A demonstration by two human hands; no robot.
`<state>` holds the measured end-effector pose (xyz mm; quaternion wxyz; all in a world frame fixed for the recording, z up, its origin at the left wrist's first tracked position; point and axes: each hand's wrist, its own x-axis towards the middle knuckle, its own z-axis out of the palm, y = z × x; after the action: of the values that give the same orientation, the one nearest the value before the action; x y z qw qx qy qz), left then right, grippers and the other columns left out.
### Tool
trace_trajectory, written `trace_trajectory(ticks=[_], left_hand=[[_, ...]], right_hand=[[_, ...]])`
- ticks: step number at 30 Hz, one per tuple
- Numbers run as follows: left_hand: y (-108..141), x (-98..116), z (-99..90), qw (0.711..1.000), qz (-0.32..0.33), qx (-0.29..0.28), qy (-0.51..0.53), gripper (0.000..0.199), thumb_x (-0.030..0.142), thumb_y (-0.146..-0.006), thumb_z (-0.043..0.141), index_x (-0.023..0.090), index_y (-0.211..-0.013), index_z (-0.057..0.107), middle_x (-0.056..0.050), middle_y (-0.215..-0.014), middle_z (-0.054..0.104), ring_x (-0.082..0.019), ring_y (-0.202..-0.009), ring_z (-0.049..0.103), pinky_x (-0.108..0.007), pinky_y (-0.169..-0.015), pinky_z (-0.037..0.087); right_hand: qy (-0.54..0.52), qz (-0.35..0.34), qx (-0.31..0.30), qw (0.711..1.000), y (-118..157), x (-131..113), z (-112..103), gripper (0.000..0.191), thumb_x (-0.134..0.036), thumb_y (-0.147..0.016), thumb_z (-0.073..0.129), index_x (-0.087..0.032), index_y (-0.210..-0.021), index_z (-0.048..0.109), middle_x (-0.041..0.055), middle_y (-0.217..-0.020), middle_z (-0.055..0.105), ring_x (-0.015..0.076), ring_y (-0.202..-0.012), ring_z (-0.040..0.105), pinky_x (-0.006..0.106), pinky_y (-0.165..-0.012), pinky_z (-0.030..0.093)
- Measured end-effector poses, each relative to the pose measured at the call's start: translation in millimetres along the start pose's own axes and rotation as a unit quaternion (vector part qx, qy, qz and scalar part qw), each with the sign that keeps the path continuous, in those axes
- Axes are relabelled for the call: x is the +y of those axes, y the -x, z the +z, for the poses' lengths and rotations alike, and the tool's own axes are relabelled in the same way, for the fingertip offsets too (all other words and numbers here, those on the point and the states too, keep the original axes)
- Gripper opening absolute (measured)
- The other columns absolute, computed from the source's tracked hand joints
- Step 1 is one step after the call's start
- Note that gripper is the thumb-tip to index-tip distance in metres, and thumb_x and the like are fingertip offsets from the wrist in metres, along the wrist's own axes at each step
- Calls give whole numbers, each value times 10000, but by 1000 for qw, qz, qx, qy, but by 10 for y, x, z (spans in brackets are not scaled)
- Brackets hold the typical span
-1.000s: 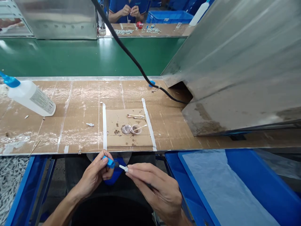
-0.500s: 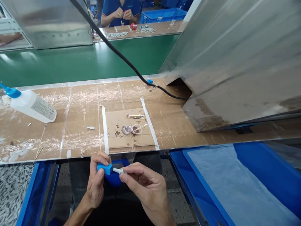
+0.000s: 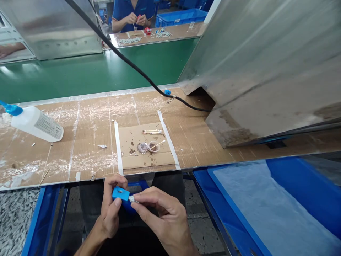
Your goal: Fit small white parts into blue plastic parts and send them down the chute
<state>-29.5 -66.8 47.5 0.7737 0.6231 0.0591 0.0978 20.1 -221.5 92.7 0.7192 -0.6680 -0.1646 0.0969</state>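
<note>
Low in the head view, my left hand (image 3: pixel 110 209) pinches a small blue block (image 3: pixel 120 193) with a slot in its upper face. My right hand (image 3: pixel 162 215) grips a small white plastic part (image 3: pixel 131 199) between thumb and fingertips. The part's narrow end is hidden at the block's right end, seemingly inside it; its wider end shows between block and fingers. Beyond both hands, a cardboard pad (image 3: pixel 138 161) on the bench bears a small open cup (image 3: pixel 154 146) with a cotton swab (image 3: pixel 159 144) leaning in it.
A squeeze bottle (image 3: pixel 37 123) stands left, near a loose white part (image 3: pixel 102 146). Several swabs (image 3: pixel 152 132) lie on the pad. A black cable (image 3: pixel 138 71) crosses ahead; a metal housing (image 3: pixel 266 78) rises right. Blue bins flank me. Across the green belt (image 3: pixel 119 74), a co-worker's hands (image 3: pixel 137 19) work.
The white part has moved left, its thin tip going from just outside the blue block to out of sight at its end. The block has turned, showing its slotted face.
</note>
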Motion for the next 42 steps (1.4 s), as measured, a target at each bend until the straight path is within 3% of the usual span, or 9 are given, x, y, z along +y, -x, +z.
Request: trace_trajectory(ticks=[3,9,16,21,26,32,38,42], left_hand=[[-23,22,31,999,-43,20,-15,287,527,-967,492,251,-956,567,-10,-865,471,-203,-767,405,-344,-706,332],[14,24,-9,997,2,8,-76,303,516,-958,519,228,-877,566,-13,-754,484,-203,-694,419,-343,-661,335],[93,164,-50,988,-33,25,-147,328,548,-878,633,228,-810,610,-30,-679,493,-232,-671,429,-365,-654,327],[92,139,-35,995,-15,-30,-92,293,499,-943,559,230,-829,581,-12,-697,475,-194,-633,411,-346,-628,321],[93,31,5,999,24,-19,-39,250,484,-960,546,247,-890,577,1,-729,463,-181,-661,409,-332,-637,343],[127,12,81,1000,-20,11,20,305,530,-933,567,233,-864,565,2,-728,453,-181,-678,403,-337,-656,330],[132,-15,106,999,-42,17,10,281,519,-960,521,244,-905,546,-2,-779,484,-185,-716,416,-330,-687,342],[150,94,35,997,-29,-46,-54,300,537,-936,556,240,-965,576,-22,-858,513,-203,-787,455,-332,-735,372]], right_hand=[[11,-19,14,1000,32,30,10,173,-88,-830,771,-231,-927,781,12,-842,773,146,-755,746,196,-677,613],[18,-23,20,999,80,74,14,150,-104,-837,779,-234,-911,788,13,-834,776,147,-744,742,202,-678,609],[26,-51,21,998,137,87,8,163,-92,-844,770,-232,-926,782,17,-821,773,158,-711,738,226,-662,626],[21,-59,3,998,175,94,12,191,-76,-835,772,-232,-945,767,15,-837,768,157,-734,734,229,-685,624],[32,-56,-1,998,161,53,10,210,-56,-824,768,-228,-942,743,2,-851,760,142,-757,731,204,-704,616],[40,-75,-5,996,168,26,-8,239,-37,-837,735,-223,-987,732,15,-888,759,154,-806,735,228,-761,627],[40,-43,3,998,171,34,-22,183,-82,-860,720,-228,-970,736,14,-888,756,150,-788,729,218,-738,622],[52,-44,-3,998,137,53,-86,139,-129,-881,699,-217,-983,733,35,-903,750,161,-785,725,227,-736,622]])
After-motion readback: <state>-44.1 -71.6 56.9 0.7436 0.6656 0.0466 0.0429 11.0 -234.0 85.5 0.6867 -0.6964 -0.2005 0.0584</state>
